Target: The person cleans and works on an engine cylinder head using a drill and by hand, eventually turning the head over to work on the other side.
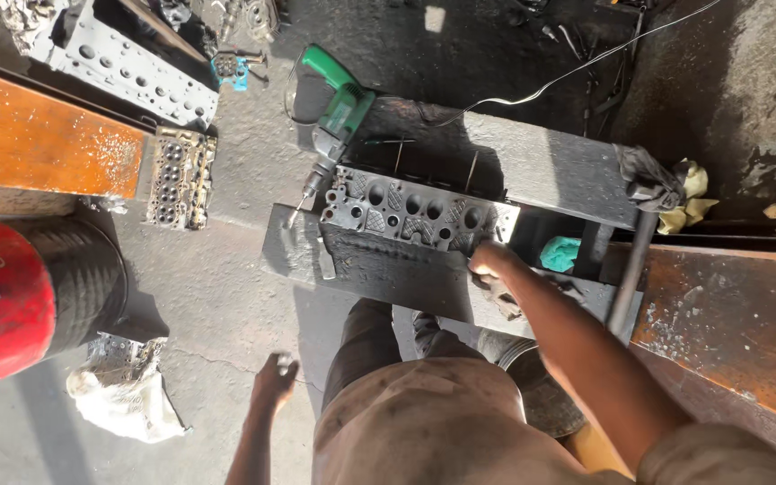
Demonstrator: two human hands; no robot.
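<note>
A dark grey engine cylinder head [410,214] lies on a low black workbench [550,162]. My right hand [493,262] rests on its near right corner, fingers curled against the edge. My left hand [274,377] hangs loosely at my side over the concrete floor, fingers curled, with nothing seen in it. A green electric drill [334,108] lies just left of the cylinder head, its bit pointing toward the bench's left edge.
An orange steel beam [38,135] runs at the left, another [729,314] at the right. Two more cylinder heads [177,175] [127,67] lie at the upper left. A red cylinder [2,301] stands at left; rags [675,189] at right; a white wire [568,72] crosses the floor.
</note>
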